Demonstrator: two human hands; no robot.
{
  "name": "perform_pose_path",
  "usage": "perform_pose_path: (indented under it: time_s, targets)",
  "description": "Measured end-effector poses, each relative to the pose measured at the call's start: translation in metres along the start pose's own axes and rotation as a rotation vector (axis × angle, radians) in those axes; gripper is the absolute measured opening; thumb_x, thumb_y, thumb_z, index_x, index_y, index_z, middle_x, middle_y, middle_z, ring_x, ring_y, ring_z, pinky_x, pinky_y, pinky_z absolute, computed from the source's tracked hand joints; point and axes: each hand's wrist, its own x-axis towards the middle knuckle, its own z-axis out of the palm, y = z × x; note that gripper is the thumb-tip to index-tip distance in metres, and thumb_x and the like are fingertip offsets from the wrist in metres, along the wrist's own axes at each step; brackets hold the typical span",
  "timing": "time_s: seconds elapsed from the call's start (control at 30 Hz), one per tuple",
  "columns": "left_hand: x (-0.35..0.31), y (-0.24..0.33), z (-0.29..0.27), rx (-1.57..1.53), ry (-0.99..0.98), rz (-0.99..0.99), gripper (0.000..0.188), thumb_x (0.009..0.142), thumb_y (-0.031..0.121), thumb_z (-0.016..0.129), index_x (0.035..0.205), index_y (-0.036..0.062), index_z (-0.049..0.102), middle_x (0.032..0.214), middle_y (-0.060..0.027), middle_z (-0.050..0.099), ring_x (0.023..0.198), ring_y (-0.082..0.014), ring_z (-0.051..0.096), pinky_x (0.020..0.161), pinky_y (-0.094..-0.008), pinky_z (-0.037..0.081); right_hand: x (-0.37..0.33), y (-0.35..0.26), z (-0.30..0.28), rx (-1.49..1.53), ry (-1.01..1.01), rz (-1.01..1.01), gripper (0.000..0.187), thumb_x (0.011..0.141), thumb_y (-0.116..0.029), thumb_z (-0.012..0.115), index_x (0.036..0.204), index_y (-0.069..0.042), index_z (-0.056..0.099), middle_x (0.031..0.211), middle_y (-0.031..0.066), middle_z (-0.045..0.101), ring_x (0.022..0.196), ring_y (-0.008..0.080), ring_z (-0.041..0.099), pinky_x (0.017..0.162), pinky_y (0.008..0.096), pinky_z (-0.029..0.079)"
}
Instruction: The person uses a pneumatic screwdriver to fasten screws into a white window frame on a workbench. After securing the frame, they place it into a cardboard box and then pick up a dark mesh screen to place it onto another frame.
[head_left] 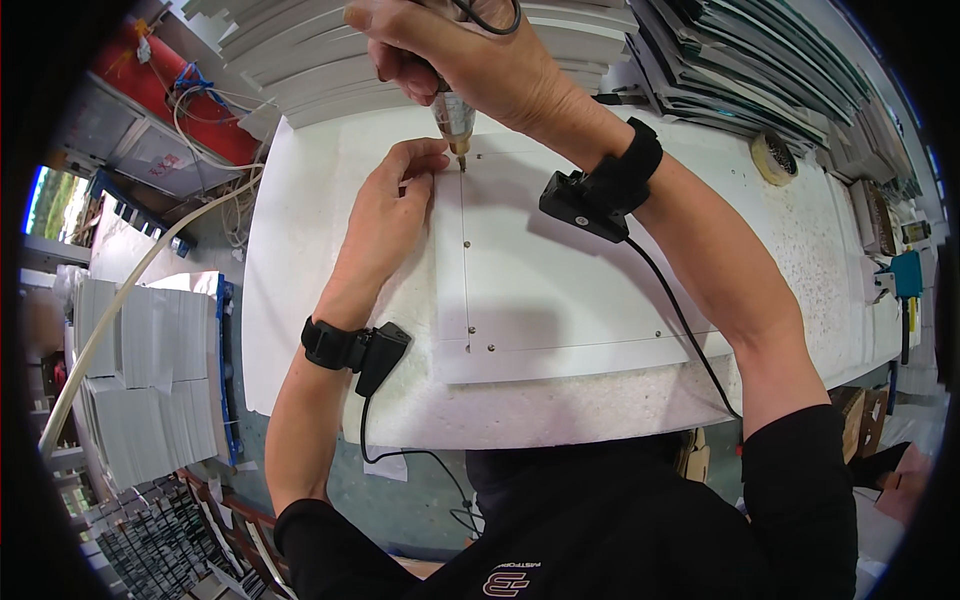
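Note:
My right hand (470,60) is wrapped round a slim powered driver (455,118) with a silvery barrel and a brass-coloured tip. The tool stands nearly upright, its tip down at a thin line near the top left corner of a white panel (580,260). My left hand (395,205) rests at that panel's left edge, fingers curled, thumb and index close beside the tip. Whether anything sits in those fingers I cannot make out. Several small round metal pieces, such as this one (467,244), dot the panel along the line.
The panel lies on a larger white worktable (300,240). Stacked grey-white boards (330,60) rise at the back, with dark-edged sheets (740,60) at back right. A round tub (773,158) stands right. A pale hose (130,285) runs down the left, past stacked boards (150,340).

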Motion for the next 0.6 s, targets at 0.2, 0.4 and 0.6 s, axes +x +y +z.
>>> perform_pose_path:
  time_s: [0.2, 0.4, 0.6]
  targets:
    - [-0.003, -0.003, -0.001, 0.028, 0.027, -0.008, 0.036, 0.098, 0.002, 0.046, 0.132, 0.0015, 0.058, 0.123, -0.0115, 0.069, 0.114, -0.0217, 0.064, 0.101, -0.0340, 0.048, 0.003, 0.008, 0.008, -0.066, -0.089, -0.031, 0.029, 0.101, -0.030, 0.069, 0.084, -0.006, 0.064, 0.067, -0.0014, 0.062, 0.058, 0.0054, 0.057, 0.052, 0.0236, 0.045]
    - [-0.002, -0.004, -0.003, 0.165, 0.035, 0.093, 0.036, 0.097, 0.004, 0.049, 0.131, 0.0027, 0.058, 0.121, -0.0116, 0.070, 0.110, -0.0247, 0.065, 0.096, -0.0349, 0.050, 0.000, -0.007, 0.007, -0.194, -0.175, -0.228, 0.026, 0.098, -0.029, 0.071, 0.088, -0.006, 0.065, 0.068, -0.0036, 0.061, 0.063, 0.0046, 0.053, 0.057, 0.0265, 0.045]
    - [-0.016, 0.030, 0.029, 0.272, -0.019, 0.219, 0.025, 0.098, 0.010, 0.060, 0.120, 0.0002, 0.066, 0.113, -0.0103, 0.073, 0.106, -0.0203, 0.066, 0.098, -0.0323, 0.048, -0.073, -0.102, -0.070, -0.252, 0.069, -0.227, 0.026, 0.102, -0.033, 0.067, 0.096, -0.008, 0.070, 0.075, 0.0008, 0.068, 0.050, 0.0039, 0.054, 0.045, 0.0210, 0.043]
